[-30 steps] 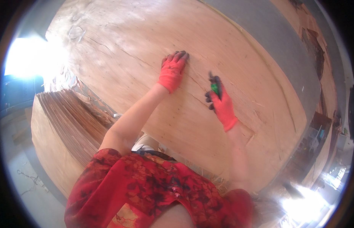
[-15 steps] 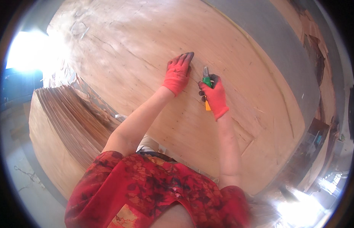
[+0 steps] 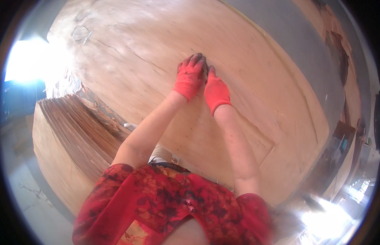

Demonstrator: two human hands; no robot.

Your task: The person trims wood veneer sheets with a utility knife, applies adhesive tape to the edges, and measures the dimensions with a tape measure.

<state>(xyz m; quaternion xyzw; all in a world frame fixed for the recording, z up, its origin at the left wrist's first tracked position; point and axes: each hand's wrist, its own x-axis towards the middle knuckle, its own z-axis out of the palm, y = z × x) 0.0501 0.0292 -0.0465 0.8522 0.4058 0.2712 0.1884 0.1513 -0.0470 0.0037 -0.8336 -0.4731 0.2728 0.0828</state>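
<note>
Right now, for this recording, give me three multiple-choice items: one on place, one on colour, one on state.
1. Where do both hands rest?
A. on the large wooden sheet
B. on the floor
C. on the stack's edge

2. What colour are the gloves?
A. blue
B. white
C. orange-red

3. How do the hands stand to each other?
A. far apart
B. side by side, touching
C. one behind the back

Answers: 1 A, the left hand and right hand press on the pale wooden sheet, away from the stack of thin sheets. 2 C, both gloves are orange-red with dark fingertips. 3 B, the hands meet at the fingers.
</note>
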